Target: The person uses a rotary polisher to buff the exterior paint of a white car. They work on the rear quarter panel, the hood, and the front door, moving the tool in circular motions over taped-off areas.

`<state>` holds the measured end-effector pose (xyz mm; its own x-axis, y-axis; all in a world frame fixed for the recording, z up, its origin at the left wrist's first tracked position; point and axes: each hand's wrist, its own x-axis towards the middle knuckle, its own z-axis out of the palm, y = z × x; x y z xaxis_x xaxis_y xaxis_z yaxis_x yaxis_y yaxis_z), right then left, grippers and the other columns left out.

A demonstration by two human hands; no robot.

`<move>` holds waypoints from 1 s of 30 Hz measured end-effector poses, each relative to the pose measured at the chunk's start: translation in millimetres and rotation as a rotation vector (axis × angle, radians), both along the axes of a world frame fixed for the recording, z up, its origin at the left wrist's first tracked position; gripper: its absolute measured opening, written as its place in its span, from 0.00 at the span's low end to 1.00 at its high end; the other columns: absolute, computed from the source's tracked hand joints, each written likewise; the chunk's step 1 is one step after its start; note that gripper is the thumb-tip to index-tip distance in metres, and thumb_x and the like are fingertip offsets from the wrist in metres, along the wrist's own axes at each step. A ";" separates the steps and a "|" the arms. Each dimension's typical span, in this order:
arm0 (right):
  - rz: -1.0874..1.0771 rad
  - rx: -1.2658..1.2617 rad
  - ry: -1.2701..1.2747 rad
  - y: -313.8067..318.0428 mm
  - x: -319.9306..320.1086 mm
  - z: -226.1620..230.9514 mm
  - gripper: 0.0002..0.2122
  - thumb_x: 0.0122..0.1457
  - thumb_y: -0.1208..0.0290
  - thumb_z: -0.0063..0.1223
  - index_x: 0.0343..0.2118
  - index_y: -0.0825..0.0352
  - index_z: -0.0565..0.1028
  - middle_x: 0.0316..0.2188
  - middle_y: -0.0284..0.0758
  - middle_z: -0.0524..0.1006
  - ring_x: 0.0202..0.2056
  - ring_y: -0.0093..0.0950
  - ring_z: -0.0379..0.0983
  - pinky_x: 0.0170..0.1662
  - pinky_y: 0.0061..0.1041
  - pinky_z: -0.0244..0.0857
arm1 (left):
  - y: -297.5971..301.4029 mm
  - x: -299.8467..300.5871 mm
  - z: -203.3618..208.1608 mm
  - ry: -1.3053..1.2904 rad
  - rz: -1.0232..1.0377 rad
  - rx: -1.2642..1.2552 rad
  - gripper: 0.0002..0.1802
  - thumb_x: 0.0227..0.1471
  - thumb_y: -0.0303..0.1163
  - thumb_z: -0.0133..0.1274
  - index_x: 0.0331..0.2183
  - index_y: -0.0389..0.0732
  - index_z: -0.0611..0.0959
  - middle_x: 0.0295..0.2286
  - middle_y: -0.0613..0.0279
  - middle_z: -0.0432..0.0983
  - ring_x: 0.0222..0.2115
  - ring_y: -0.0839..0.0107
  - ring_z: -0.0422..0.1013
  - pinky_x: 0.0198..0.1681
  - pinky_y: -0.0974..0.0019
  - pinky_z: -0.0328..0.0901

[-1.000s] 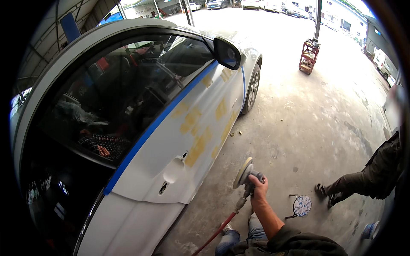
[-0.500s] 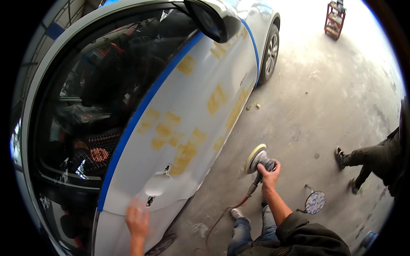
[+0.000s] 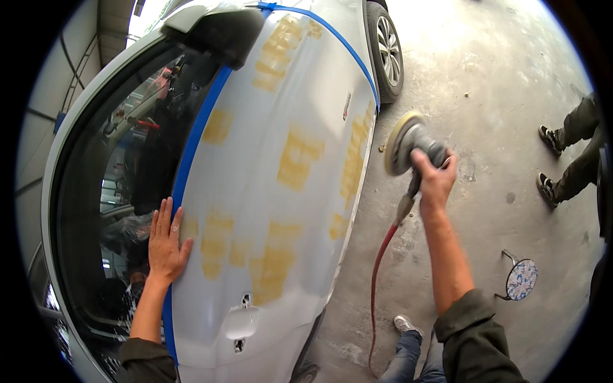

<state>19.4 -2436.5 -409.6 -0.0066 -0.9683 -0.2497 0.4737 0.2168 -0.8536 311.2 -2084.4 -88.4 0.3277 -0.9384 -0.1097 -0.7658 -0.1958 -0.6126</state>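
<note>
A silver car door (image 3: 255, 166) with several yellowish filler patches (image 3: 300, 156) fills the middle. Blue masking tape (image 3: 198, 131) runs along its window edge. My left hand (image 3: 167, 246) lies flat there with fingers stretched out, over the tape and the edge of the window glass. Off the door's right side, my right hand (image 3: 436, 179) is wrapped round a round sander (image 3: 415, 143). The sander is held in the air, its pale yellow pad turned toward the door and apart from it. From its handle a red hose (image 3: 382, 255) hangs down to the floor.
The side mirror (image 3: 220, 32) juts out at the upper left. A front wheel (image 3: 386, 51) stands beyond the door. On the concrete floor (image 3: 472, 134) is a small round stool (image 3: 522, 279). Another person's legs (image 3: 575, 127) are at the right edge.
My left hand has moved forward from near the handle recess to the taped window edge. My right hand has raised the sander forward. The view has shifted toward the front of the door.
</note>
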 end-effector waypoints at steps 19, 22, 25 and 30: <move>0.497 -0.118 0.154 164.4 157.4 29.4 0.30 0.50 0.64 0.71 0.52 0.63 0.66 0.41 0.33 0.68 0.22 0.23 0.65 0.27 0.28 0.65 | -0.2 9.0 -2.3 0.007 0.027 0.083 0.39 0.64 0.49 0.39 0.69 0.40 0.58 0.69 0.35 0.44 0.70 0.39 0.43 0.71 0.37 0.37; 0.478 -0.022 0.234 144.2 163.0 1.7 0.29 0.52 0.62 0.69 0.52 0.65 0.66 0.41 0.34 0.67 0.26 0.27 0.66 0.31 0.32 0.66 | -0.3 8.4 -1.3 0.012 0.029 0.089 0.39 0.64 0.49 0.38 0.69 0.39 0.58 0.69 0.34 0.44 0.70 0.37 0.43 0.70 0.37 0.38; 0.517 -0.055 0.250 135.1 159.1 10.7 0.28 0.52 0.64 0.69 0.53 0.65 0.67 0.43 0.35 0.67 0.26 0.28 0.66 0.32 0.32 0.67 | 1.0 7.3 1.1 0.006 0.023 0.085 0.38 0.65 0.49 0.38 0.69 0.39 0.58 0.69 0.33 0.44 0.70 0.37 0.43 0.70 0.37 0.38; 0.604 -0.086 0.148 137.3 157.8 39.6 0.28 0.52 0.63 0.69 0.52 0.64 0.67 0.44 0.36 0.67 0.28 0.29 0.67 0.34 0.34 0.68 | 5.5 15.2 -2.7 0.024 0.011 0.081 0.38 0.65 0.49 0.38 0.69 0.39 0.59 0.68 0.33 0.45 0.69 0.36 0.45 0.70 0.37 0.39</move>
